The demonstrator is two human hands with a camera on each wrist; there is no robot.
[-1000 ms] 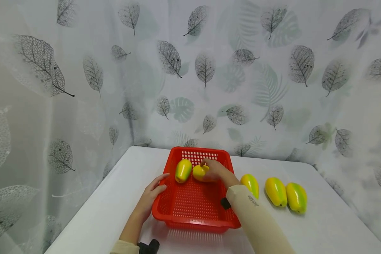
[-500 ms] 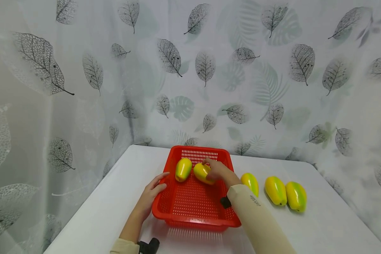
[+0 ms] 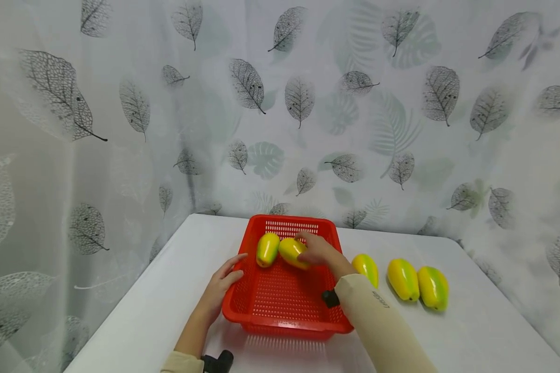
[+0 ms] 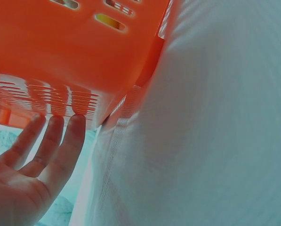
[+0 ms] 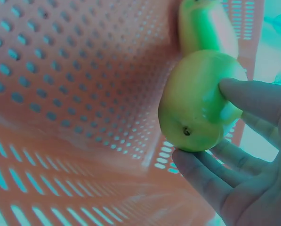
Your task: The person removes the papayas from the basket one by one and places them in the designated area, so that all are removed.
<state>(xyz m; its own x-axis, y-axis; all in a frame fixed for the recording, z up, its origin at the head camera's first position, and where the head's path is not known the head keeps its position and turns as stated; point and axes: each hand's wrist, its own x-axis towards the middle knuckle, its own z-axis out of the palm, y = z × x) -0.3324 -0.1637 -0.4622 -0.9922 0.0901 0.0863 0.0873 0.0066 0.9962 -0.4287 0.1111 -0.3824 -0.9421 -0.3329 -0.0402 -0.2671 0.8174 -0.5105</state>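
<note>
A red perforated plastic basket (image 3: 287, 324) stands on the white table. In its far part lie two glossy yellow-green papayas. My right hand (image 3: 318, 249) holds the right papaya (image 3: 291, 252), thumb on one side and fingers on the other; the right wrist view shows this papaya (image 5: 192, 101) end-on, its small dark tip facing the camera. Close beside it is the left papaya (image 3: 267, 249), seen behind it as a papaya (image 5: 207, 28) in that wrist view. My left hand (image 3: 221, 285) rests its fingertips against the basket's left outer side, its fingers (image 4: 65, 155) nearly straight.
To the basket's right on the table (image 3: 476, 331) are three more papayas: one papaya (image 3: 366, 269) near the basket wall, then a papaya (image 3: 403, 280) and another papaya (image 3: 433, 288) side by side. A leaf-patterned curtain (image 3: 326, 114) hangs behind and left.
The right hand has turned the papaya from nearly crosswise to slanting and shifted it left, close against the other one. The left hand and the basket have stayed in place.
</note>
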